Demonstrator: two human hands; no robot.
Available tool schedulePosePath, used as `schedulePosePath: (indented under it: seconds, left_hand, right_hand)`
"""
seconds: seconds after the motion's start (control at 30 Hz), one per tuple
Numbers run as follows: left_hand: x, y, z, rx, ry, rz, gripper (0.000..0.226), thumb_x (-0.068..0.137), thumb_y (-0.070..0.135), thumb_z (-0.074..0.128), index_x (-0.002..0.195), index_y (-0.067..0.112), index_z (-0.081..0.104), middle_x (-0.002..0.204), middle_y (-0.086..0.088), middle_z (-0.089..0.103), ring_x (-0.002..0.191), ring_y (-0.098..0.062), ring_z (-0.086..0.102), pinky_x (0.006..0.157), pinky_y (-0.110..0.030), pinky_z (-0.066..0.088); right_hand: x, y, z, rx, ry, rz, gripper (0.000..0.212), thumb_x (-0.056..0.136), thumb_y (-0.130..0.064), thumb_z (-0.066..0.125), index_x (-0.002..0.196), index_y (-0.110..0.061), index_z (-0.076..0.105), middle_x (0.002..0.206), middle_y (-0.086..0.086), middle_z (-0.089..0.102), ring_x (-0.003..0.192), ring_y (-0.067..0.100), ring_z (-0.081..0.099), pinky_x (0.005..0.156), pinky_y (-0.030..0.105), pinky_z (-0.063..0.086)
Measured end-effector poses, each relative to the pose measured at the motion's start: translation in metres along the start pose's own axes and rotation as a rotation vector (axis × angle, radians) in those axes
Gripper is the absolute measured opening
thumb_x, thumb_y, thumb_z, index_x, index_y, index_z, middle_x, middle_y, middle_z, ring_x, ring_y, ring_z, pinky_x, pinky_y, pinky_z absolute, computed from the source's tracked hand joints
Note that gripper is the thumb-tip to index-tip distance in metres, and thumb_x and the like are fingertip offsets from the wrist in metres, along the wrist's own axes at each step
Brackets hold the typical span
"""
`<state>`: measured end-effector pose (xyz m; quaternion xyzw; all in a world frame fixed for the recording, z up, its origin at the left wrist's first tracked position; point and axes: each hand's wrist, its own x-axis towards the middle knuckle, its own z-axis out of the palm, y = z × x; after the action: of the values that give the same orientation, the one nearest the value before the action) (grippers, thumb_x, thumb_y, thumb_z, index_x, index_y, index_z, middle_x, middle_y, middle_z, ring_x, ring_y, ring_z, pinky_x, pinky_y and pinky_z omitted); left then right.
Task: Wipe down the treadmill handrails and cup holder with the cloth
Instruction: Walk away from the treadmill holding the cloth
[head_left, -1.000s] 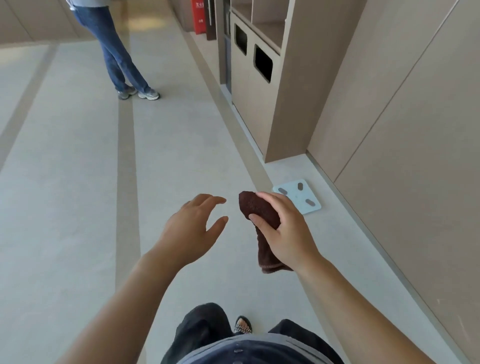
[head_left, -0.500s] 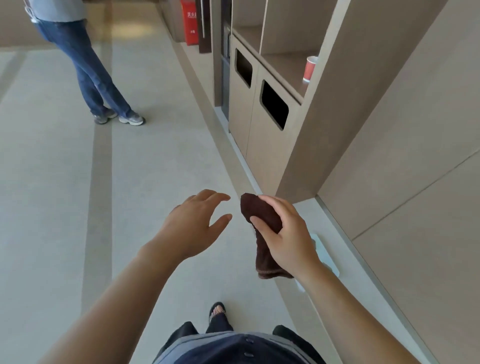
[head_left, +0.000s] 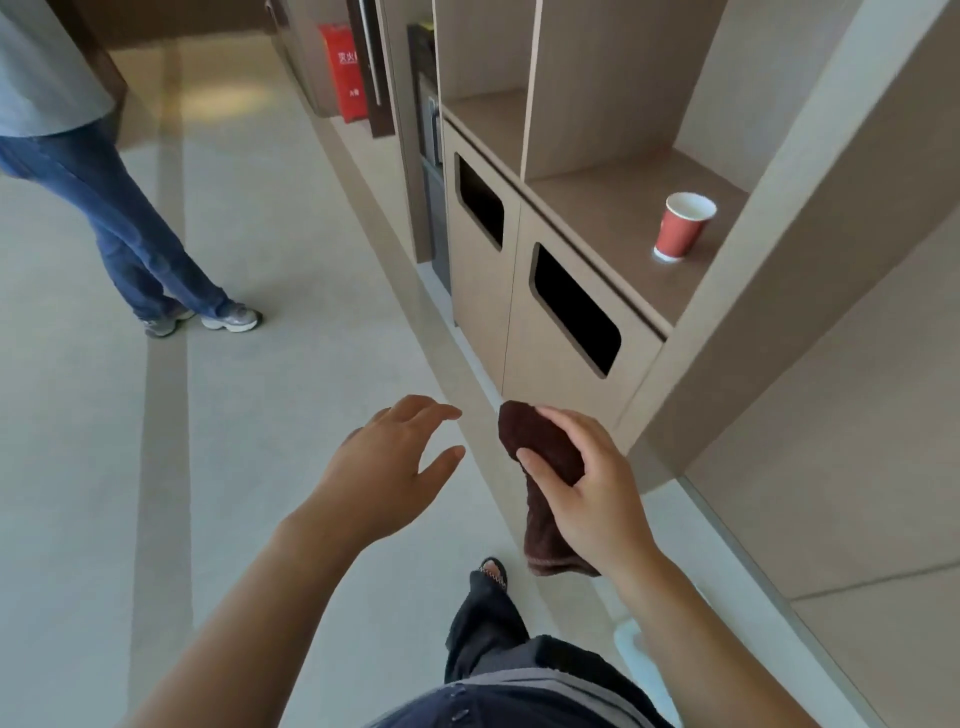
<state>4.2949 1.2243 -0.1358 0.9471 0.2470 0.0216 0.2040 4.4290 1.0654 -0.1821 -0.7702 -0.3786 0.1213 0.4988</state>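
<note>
Now closer to the bin cabinet (head_left: 545, 332) than a second ago. Right hand (head_left: 587, 488) still clamped around the dark brown cloth (head_left: 535, 441), just before the cabinet. Left hand (head_left: 384, 467) beside it, fingers spread, empty. Red cup (head_left: 680, 226) newly visible on the cabinet top.

You have two hands out in front of you, the left hand (head_left: 384, 470) and the right hand (head_left: 592, 488), and one brown cloth (head_left: 543, 486). One red paper cup (head_left: 680, 226) stands on the shelf to the right. The cabinet (head_left: 545, 332) below it shows two dark slots. One red fire extinguisher box (head_left: 347, 73) sits far off. One other person (head_left: 130, 228) stands far left.
</note>
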Motion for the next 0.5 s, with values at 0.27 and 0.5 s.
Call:
schedulePosePath:
  seconds: [0.27, 0.5]
  left_hand:
    - [0.186, -0.044, -0.052, 0.047, -0.036, 0.051, 0.042, 0.091, 0.05, 0.038, 0.131, 0.039, 0.042, 0.137, 0.013, 0.043, 0.107, -0.012, 0.054, 0.095, -0.033, 0.043]
    - [0.352, -0.047, -0.052, 0.018, -0.108, 0.288, 0.042, 0.092, 0.049, 0.039, 0.132, 0.038, 0.04, 0.138, 0.01, 0.044, 0.114, -0.014, 0.051, 0.098, -0.038, 0.044]
  right_hand:
    - [0.201, 0.026, 0.007, -0.003, 0.017, 0.05, 0.038, 0.085, -0.031, 0.067, 0.122, -0.026, 0.058, 0.118, -0.015, 0.057, 0.11, -0.007, 0.051, 0.093, 0.007, 0.037]
    - [0.299, 0.051, -0.004, -0.066, 0.226, 0.142, 0.038, 0.085, -0.032, 0.068, 0.122, -0.027, 0.058, 0.12, -0.012, 0.059, 0.112, -0.004, 0.052, 0.096, 0.011, 0.037]
